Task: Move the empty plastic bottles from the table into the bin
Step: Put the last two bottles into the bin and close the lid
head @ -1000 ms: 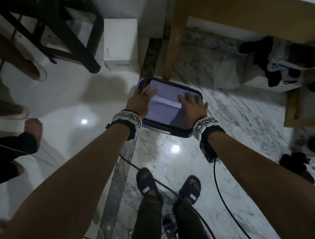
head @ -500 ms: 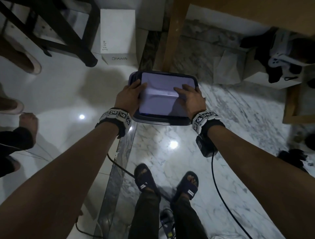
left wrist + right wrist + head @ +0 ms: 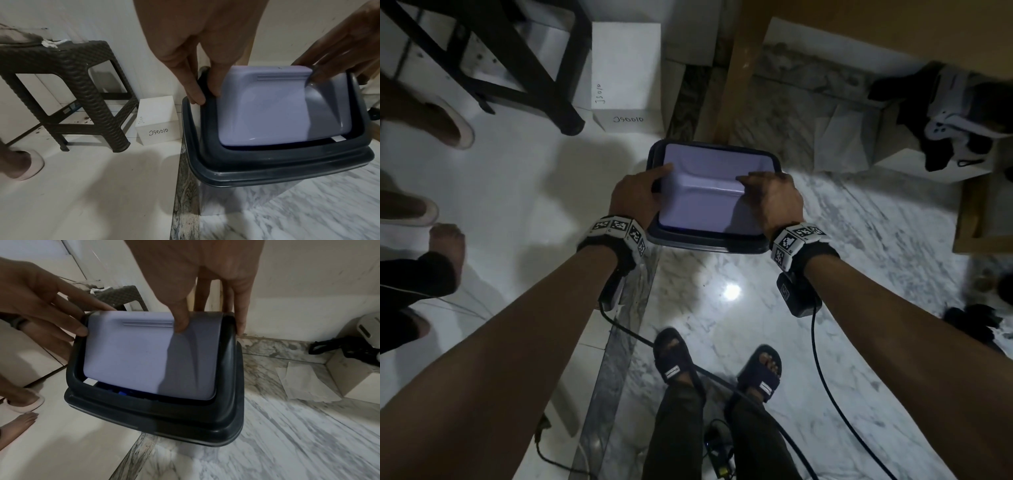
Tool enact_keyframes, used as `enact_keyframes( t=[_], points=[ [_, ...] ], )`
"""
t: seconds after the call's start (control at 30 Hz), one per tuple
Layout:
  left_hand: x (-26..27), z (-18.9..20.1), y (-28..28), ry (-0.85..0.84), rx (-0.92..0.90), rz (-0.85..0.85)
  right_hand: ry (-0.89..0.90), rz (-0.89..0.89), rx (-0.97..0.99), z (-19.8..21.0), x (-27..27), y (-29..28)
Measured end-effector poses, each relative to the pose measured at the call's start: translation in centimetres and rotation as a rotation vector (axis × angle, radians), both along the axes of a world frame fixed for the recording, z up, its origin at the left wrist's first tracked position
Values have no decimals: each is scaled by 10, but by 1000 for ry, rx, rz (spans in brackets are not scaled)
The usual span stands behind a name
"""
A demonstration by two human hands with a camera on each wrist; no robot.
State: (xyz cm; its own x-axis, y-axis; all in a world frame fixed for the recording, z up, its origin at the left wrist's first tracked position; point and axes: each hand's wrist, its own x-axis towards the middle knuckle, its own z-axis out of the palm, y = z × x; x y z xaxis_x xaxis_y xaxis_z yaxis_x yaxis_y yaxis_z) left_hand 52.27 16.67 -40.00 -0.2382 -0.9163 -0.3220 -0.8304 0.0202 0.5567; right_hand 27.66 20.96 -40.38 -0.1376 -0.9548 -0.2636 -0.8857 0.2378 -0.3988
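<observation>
Bin (image 3: 709,245) contents mostly hidden under lid (image 3: 709,195); left hand (image 3: 635,192), right hand (image 3: 774,198) grip lid.

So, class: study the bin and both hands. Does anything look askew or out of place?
Yes. The bin's swing lid sits tilted, its near edge lifted, leaving a gap where something blue shows inside. The left hand and right hand hold the frame and lid. Nearby, crumpled paper lies on the floor.

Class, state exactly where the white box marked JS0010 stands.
In the head view, the white box stands on the floor, upper left of the bin, between the dark stool and the wooden table leg.
</observation>
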Motion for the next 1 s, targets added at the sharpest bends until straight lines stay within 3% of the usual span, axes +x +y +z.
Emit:
enact_keyframes(
  t=[0.43, 1.0],
  points=[
    [10, -14, 2, 10, 38, 22, 93, 61, 74, 0, 14, 4],
    [3, -10, -12, -185, 17, -126, 79, 22, 142, 2, 13, 4]
  ],
)
